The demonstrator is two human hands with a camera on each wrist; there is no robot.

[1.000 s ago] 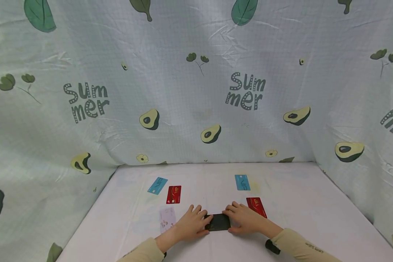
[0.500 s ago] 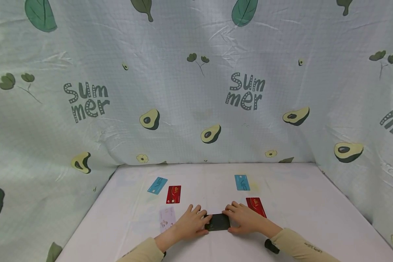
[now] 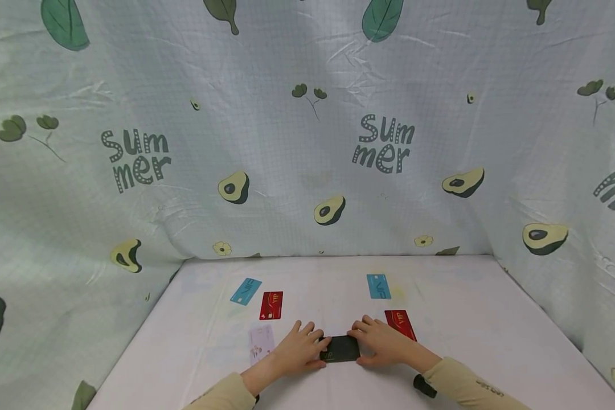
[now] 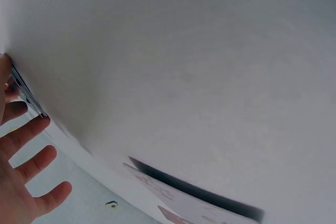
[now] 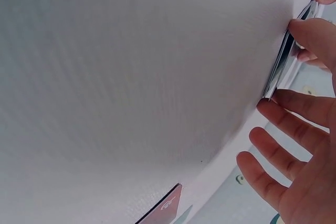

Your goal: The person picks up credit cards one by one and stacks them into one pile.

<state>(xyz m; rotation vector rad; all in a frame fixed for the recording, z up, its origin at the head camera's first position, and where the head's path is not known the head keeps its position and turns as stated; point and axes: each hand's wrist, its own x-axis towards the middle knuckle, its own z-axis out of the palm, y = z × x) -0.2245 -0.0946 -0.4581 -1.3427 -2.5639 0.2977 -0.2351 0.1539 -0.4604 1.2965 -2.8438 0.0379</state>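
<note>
Two hands [image 3: 299, 349] [image 3: 383, 343], one black card [image 3: 342, 349]

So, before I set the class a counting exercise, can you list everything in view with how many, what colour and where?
Blue cards: two, blue, far part of table, one left, one right
Red cards: two, red, one left, one just beyond the right wrist
Patterned card: one, pale pink-purple, beside the left hand
Black card: at least one, black, between the hands; possible layers uncountable
Table: one, white, beneath the cards
Sheet: pale grey-green with avocados, leaves and "summer", behind and beside the table; number of pieces unclear
Sleeves: two, beige, bottom edge
Left hand: one, bare, gripping black card's left end
Right hand: one, bare, gripping its right end
</note>
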